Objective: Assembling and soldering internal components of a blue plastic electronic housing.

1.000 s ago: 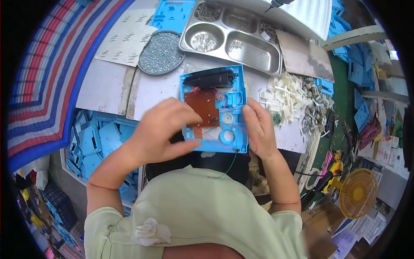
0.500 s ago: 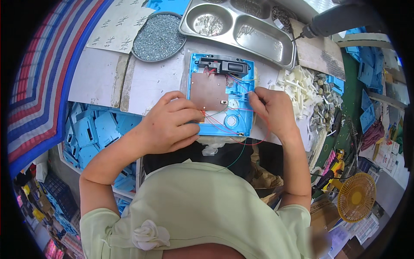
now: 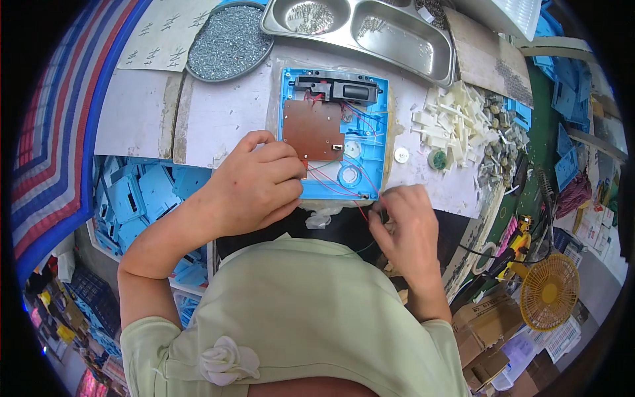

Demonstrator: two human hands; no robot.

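Note:
A blue plastic housing [image 3: 376, 165] lies open on the bench in front of me. Inside it are a brown circuit board [image 3: 314, 129], a black battery-box-like part [image 3: 354, 91] along the far side and a round blue ring [image 3: 349, 176]. My left hand [image 3: 261, 182] grips the housing's near left edge with bent fingers, its fingertips by the board's corner. Just off the near right corner, my right hand [image 3: 407, 225] pinches thin wires. A red wire [image 3: 360, 210] runs from the housing to its fingers, and a thin green wire trails below the hand.
Right of the housing lie white plastic pieces [image 3: 446, 126], small metal parts [image 3: 496, 132], a white disc [image 3: 401, 155] and a green roll [image 3: 437, 159]. Behind stand a steel tray [image 3: 403, 49] and a round pan of screws [image 3: 228, 43]. Blue panels [image 3: 135, 198] fill a bin at left.
My right hand has moved from the housing's right side down toward me, drawing the wires along. The left hand stays at the left edge. A hanging power screwdriver has left the view.

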